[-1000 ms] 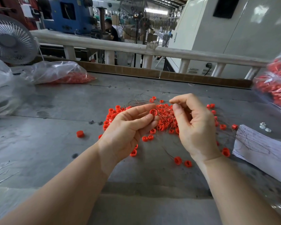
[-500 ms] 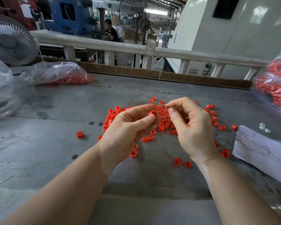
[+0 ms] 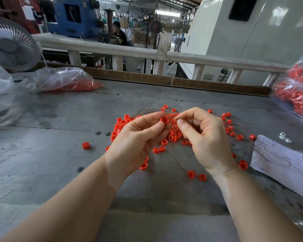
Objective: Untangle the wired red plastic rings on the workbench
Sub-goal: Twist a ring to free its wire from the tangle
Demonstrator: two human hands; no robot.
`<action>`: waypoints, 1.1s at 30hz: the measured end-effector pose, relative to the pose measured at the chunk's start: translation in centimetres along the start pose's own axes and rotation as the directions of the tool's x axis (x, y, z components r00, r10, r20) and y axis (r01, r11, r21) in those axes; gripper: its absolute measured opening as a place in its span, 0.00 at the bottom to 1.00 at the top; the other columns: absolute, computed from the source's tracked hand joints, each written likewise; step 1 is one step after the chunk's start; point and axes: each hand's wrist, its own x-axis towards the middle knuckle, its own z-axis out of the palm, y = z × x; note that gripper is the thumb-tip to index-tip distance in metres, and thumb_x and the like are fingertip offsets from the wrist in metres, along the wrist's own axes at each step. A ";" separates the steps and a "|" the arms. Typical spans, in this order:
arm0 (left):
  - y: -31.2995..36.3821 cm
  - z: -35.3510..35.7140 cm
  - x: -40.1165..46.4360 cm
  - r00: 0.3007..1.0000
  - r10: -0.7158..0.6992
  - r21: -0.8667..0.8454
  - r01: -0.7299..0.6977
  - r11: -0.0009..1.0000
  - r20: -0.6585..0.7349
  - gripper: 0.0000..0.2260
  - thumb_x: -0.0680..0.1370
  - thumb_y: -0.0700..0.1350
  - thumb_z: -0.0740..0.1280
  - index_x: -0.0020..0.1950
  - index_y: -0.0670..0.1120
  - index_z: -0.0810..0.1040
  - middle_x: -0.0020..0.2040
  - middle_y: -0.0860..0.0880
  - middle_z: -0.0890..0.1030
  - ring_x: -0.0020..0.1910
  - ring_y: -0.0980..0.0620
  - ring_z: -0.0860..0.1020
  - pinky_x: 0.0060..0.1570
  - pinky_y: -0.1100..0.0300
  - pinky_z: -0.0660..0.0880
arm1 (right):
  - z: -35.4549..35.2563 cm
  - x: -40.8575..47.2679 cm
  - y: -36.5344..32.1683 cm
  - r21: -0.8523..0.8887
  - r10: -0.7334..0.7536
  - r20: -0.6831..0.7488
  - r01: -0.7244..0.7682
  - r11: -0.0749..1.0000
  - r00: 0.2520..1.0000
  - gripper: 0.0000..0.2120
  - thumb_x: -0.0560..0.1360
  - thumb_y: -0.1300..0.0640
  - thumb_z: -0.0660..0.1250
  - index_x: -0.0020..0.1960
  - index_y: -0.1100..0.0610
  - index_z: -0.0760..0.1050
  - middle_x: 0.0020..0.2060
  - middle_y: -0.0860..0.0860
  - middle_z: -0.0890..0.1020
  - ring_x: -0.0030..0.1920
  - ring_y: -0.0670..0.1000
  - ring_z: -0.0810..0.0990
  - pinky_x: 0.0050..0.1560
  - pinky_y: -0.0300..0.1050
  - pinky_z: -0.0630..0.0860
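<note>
The left hand (image 3: 138, 142) now holds one red ring (image 3: 164, 120) lifted above the pile of wired red rings (image 3: 171, 133), pinched between thumb and forefinger with the ring's open face turned toward the camera. A second ago that ring sat lower, half buried against the heap; it has since come up and clear enough to be seen whole. The right hand (image 3: 205, 137) has closed in from 3 o'clock: a second ago its fingertips stood apart from the left hand, and now its thumb and forefinger meet right beside the ring, at the ring's 3 o'clock, pinching what looks like the thin copper wire (image 3: 172, 117) leading off it. The wire is too fine to follow for certain.

So both grips are closed, the left on the ring, the right on the strand or very near it. That suggests one ring has been singled out and its wire is about to be drawn free from the tangle.

The rest of the pile lies on the grey bench (image 3: 59, 154) beneath and beyond the hands, spreading toward 2 o'clock. Loose rings lie at 6 o'clock, and a single one (image 3: 85, 145) at 9 o'clock, well apart. Most of the heap is still knotted, so the task is at an early stage. A sheet of paper (image 3: 278, 161) with stray wires across it lies at 4 o'clock.
</note>
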 end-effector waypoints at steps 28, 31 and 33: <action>0.4 0.0 0.0 0.997 -0.071 -0.048 0.070 0.996 -0.033 0.08 0.65 0.37 0.68 0.39 0.43 0.86 0.38 0.46 0.84 0.37 0.54 0.83 0.37 0.68 0.79 | 0.0 0.0 0.1 -0.094 0.042 0.009 -0.041 0.995 0.999 0.08 0.73 0.68 0.67 0.37 0.58 0.78 0.29 0.56 0.80 0.30 0.49 0.75 0.33 0.39 0.71; 0.5 0.1 -0.1 0.997 -0.076 -0.046 0.074 0.996 -0.033 0.09 0.65 0.36 0.67 0.39 0.44 0.86 0.38 0.46 0.84 0.38 0.54 0.84 0.37 0.68 0.78 | 0.0 0.1 0.2 -0.099 0.040 0.006 -0.039 0.994 0.999 0.09 0.73 0.68 0.67 0.37 0.57 0.78 0.29 0.56 0.80 0.30 0.46 0.75 0.34 0.38 0.71; 0.5 0.1 0.0 0.996 -0.081 -0.043 0.079 0.996 -0.046 0.09 0.64 0.36 0.67 0.39 0.44 0.86 0.38 0.46 0.85 0.38 0.54 0.84 0.36 0.69 0.78 | -0.1 0.1 0.2 -0.097 0.046 0.004 -0.045 0.994 0.999 0.09 0.73 0.68 0.67 0.37 0.57 0.78 0.29 0.55 0.80 0.31 0.45 0.75 0.34 0.37 0.72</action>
